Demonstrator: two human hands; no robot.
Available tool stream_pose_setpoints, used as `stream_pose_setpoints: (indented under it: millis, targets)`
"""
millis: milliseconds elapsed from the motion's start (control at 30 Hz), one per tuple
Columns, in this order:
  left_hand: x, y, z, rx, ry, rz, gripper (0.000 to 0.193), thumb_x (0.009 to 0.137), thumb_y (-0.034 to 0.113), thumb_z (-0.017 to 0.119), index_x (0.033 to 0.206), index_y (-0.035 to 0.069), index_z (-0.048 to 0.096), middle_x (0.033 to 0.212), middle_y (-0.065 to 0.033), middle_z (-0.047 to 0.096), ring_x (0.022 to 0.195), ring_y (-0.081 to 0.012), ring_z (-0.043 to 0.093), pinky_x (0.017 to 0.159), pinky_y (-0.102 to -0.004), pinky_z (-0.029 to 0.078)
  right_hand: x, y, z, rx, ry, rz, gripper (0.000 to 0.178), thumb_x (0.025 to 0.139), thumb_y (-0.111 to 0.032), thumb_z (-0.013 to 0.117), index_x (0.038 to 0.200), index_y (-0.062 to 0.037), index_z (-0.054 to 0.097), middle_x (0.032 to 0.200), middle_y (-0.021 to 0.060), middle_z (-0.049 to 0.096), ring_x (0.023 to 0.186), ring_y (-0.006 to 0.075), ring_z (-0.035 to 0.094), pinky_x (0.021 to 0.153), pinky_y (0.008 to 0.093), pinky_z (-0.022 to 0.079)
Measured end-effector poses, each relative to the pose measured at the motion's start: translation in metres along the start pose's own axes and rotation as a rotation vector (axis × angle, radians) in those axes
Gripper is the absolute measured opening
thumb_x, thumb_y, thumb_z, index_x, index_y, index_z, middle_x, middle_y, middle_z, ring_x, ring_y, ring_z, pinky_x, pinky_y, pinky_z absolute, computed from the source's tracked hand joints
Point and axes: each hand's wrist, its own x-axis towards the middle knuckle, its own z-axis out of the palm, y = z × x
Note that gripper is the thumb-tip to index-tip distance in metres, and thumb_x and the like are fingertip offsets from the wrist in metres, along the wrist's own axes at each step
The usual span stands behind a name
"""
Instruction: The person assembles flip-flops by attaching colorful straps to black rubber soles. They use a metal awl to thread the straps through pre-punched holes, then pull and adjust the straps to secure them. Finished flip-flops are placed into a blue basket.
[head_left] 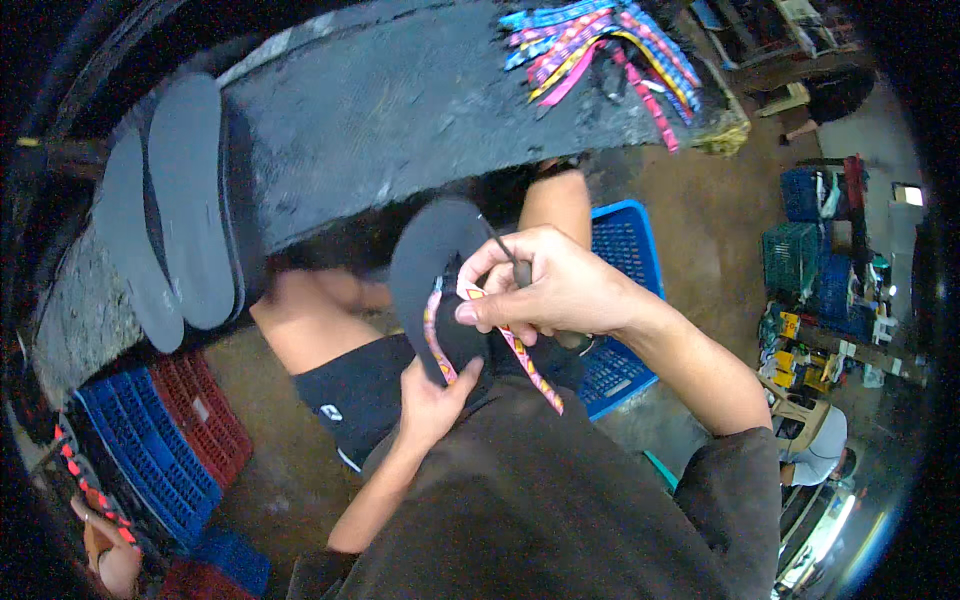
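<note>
A dark flip-flop sole is held over my lap, tilted up. My left hand grips its near end, thumb beside a pink and yellow patterned strap. One arm of this strap runs along the sole; the other hangs loose below my right hand. That hand pinches the strap near its middle, over the sole. A thin dark tool with a rounded handle also sits in its fingers, its shaft pointing up and left. The fingertips partly hide where strap and sole meet.
Several grey soles lie stacked on the left of the dark worktable. Colourful straps are piled at its far right. A blue basket stands beside my right leg. Blue and red crates are at left, near another person's hand.
</note>
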Motion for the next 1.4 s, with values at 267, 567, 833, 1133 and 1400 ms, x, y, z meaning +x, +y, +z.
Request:
stream_pose_setpoints:
  millis: [267, 567, 833, 1133, 1400]
  targets:
    - [0.044, 0.045, -0.027, -0.511, 0.137, 0.252, 0.063, 0.087, 0.000, 0.063, 0.147, -0.003, 0.043, 0.128, -0.0111, 0.064, 0.118, -0.0196, 0.063, 0.105, -0.0347, 0.050, 0.002, -0.022, 0.031, 0.343, 0.173, -0.292, 0.027, 0.106, -0.018, 0.065, 0.125, 0.0001, 0.065, 0.091, 0.0092, 0.072, 0.063, 0.0092, 0.064, 0.051, 0.0214, 0.048]
    - [0.059, 0.077, -0.029, -0.577, 0.208, 0.167, 0.059, 0.086, 0.005, 0.070, 0.142, -0.001, 0.049, 0.128, -0.0135, 0.067, 0.113, -0.0248, 0.069, 0.101, -0.0400, 0.056, 0.037, 0.017, 0.042, 0.381, 0.513, -0.535, 0.022, 0.094, -0.006, 0.080, 0.114, -0.0031, 0.070, 0.081, -0.0008, 0.070, 0.063, 0.0031, 0.056, 0.057, 0.0189, 0.042]
    - [0.080, 0.074, -0.031, -0.406, 0.232, 0.231, 0.068, 0.082, 0.000, 0.085, 0.141, -0.001, 0.050, 0.127, -0.0124, 0.067, 0.114, -0.0225, 0.068, 0.100, -0.0383, 0.057, 0.064, 0.022, 0.055, 0.549, 0.653, -0.594, 0.021, 0.095, -0.002, 0.079, 0.113, 0.0032, 0.070, 0.098, 0.0074, 0.076, 0.086, 0.0156, 0.074, 0.082, 0.0288, 0.059]
    - [0.116, 0.065, -0.057, -0.175, 0.379, 0.185, 0.048, 0.086, -0.003, 0.083, 0.126, -0.007, 0.057, 0.118, -0.0180, 0.073, 0.103, -0.0218, 0.072, 0.090, -0.0345, 0.060, 0.018, 0.016, 0.057, -0.293, 0.606, -0.687, 0.058, 0.104, -0.017, 0.067, 0.155, -0.0011, 0.046, 0.113, 0.0193, 0.064, 0.091, 0.0282, 0.067, 0.085, 0.0407, 0.055]
    - [0.118, 0.057, -0.054, -0.145, 0.393, 0.232, 0.049, 0.085, -0.002, 0.084, 0.125, -0.008, 0.056, 0.117, -0.0167, 0.072, 0.101, -0.0205, 0.071, 0.088, -0.0331, 0.060, 0.056, 0.060, 0.039, -0.688, 0.608, -0.620, 0.039, 0.107, -0.024, 0.059, 0.142, -0.0064, 0.060, 0.094, 0.0184, 0.062, 0.074, 0.0394, 0.070, 0.066, 0.0495, 0.058]
